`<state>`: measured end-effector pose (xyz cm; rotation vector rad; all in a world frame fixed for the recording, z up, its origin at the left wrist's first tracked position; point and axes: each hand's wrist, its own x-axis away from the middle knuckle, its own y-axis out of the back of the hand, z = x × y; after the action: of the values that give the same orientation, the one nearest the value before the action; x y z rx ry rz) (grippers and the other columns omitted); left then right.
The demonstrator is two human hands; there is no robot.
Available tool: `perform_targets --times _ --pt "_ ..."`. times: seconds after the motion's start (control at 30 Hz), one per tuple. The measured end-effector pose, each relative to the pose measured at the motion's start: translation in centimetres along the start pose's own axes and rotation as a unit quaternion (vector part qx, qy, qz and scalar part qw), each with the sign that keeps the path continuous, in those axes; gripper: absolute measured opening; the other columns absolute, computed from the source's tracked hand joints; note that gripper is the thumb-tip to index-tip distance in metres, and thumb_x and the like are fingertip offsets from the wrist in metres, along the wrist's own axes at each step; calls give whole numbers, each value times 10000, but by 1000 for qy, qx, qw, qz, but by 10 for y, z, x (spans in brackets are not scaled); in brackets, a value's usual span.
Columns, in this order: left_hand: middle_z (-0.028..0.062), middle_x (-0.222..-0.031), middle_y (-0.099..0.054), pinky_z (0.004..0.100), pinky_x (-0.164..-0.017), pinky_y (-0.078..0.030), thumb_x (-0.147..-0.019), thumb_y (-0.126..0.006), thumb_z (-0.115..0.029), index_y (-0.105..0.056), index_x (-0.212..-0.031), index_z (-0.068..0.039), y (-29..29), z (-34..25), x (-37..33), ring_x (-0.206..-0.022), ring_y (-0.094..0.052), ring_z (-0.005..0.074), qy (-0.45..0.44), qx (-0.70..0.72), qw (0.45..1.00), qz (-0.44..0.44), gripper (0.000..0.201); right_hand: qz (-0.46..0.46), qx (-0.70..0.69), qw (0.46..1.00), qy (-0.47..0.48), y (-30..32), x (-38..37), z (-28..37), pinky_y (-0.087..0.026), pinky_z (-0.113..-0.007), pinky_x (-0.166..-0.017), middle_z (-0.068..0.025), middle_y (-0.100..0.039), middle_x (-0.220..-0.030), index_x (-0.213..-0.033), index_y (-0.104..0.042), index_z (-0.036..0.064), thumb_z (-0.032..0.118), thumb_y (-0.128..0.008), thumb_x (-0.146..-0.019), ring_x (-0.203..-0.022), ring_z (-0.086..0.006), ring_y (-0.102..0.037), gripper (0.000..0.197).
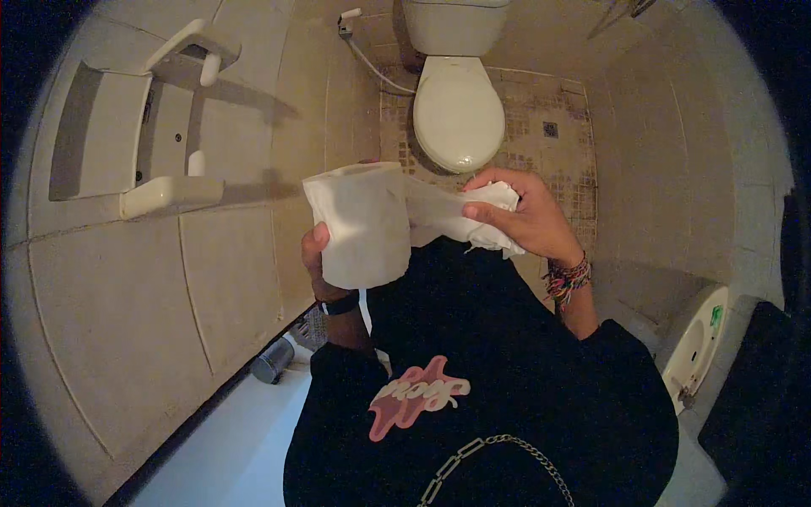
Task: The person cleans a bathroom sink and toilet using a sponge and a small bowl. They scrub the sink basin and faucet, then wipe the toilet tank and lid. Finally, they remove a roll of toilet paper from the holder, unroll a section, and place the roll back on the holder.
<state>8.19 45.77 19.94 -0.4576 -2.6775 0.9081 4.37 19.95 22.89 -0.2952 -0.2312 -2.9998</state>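
A large white toilet paper roll (361,224) stands upright in front of my chest, with my left hand (315,251) closed around its left side; most of those fingers are hidden behind it. From the roll, a strip of paper (435,209) stretches across to the right. My right hand (534,215) pinches a crumpled wad of toilet paper (498,235) at the end of that strip, thumb on top. Wad and roll are still joined by the strip.
Ahead is a toilet (459,114) with its lid down, a hose sprayer (348,24) left of it. An open recessed paper holder (173,127) is set in the left wall. A washbasin (697,342) stands at right; a dark bin (273,361) lies low on the left.
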Motion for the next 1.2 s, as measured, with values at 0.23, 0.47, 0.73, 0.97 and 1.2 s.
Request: perform_targets --times 0.23,0.47,0.73,0.97,1.2 --pt "195 -1214 -514 425 -848 -491 -786 -528 -509 -389 -1288 47 0 -3 2 -1047 -555 305 -59 -62 996 -36 762 -30 -20 999 -9 22 8 -5 -477 -238 -665 -16 -650 -815 -954 -649 30 223 -689 -819 -738 -65 -574 239" --pt "186 -1299 -456 426 -928 -450 -796 -520 -593 -317 -1356 3 32 13 7 -1119 -517 311 -46 -13 997 -65 843 -133 -61 987 -67 58 20 -29 -463 -224 -668 -1 -614 -842 -995 -625 18 207 -626 -870 -748 -64 -555 227" --pt "137 -1356 -422 468 -984 -392 -843 -403 -649 -308 -1385 -53 70 65 -5 -1191 -452 321 -142 316 937 -41 811 62 -224 972 -36 26 -9 -52 -420 -256 -856 -18 -592 -1042 -1103 -592 39 316 -501 -930 -960 -113 -530 339" --pt "126 -1359 -423 461 -998 -377 -850 -387 -633 -314 -1383 -65 57 23 7 -1203 -444 312 -180 296 935 -68 782 248 -258 934 13 -45 -73 -29 -351 -328 -992 -145 -474 -1276 -1291 -417 -37 457 -498 -895 -1183 -208 -444 638" --pt "116 -1362 -424 454 -1013 -362 -858 -371 -617 -319 -1382 -78 19 -9 24 -1215 -436 304 -194 254 944 -84 754 217 -35 975 -32 -44 -80 68 -470 -288 -839 -75 -645 -984 -1116 -591 8 318 -680 -825 -902 -154 -601 434"
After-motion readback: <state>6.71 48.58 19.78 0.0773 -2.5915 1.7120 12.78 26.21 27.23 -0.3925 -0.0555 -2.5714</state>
